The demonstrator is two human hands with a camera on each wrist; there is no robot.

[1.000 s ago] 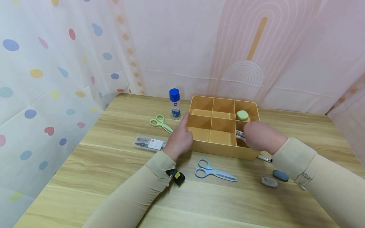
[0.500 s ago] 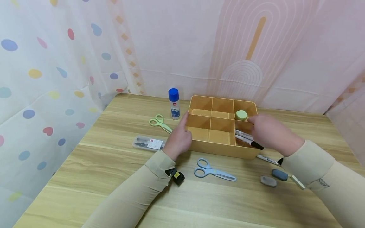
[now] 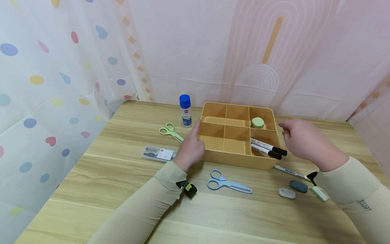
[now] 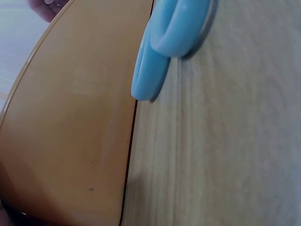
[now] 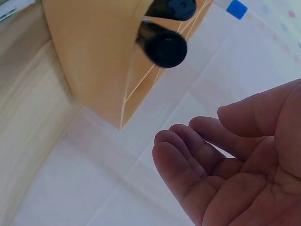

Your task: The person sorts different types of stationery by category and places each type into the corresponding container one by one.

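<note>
A yellow-orange divided box (image 3: pixel 237 160) stands on the table. My left hand (image 3: pixel 190 149) rests against its left side, index finger extended along the wall. Two black-capped markers, a rear one (image 3: pixel 263 143) and a front one (image 3: pixel 261 149), lean in the front-right compartment, caps over the rim. A light green rounded object (image 3: pixel 257 122) sits in the back-right compartment. Just right of the box, my right hand (image 3: pixel 309 144) hovers with nothing in it; the right wrist view shows its fingers (image 5: pixel 176 165) loosely curved and apart from the thumb.
Blue scissors (image 3: pixel 230 183) lie before the box. Left of it are a blue-capped bottle (image 3: pixel 186 113), green scissors (image 3: pixel 171 131) and a clear compass case (image 3: pixel 156 153). Near the right sleeve lie another marker (image 3: pixel 292 173), a grey eraser (image 3: pixel 286 193), a dark eraser (image 3: pixel 298 186) and a pale block (image 3: pixel 319 194).
My right hand has let go of a marker in the front-right compartment and moved right, out of the box. Both black caps are now uncovered. My left hand stays in place.
</note>
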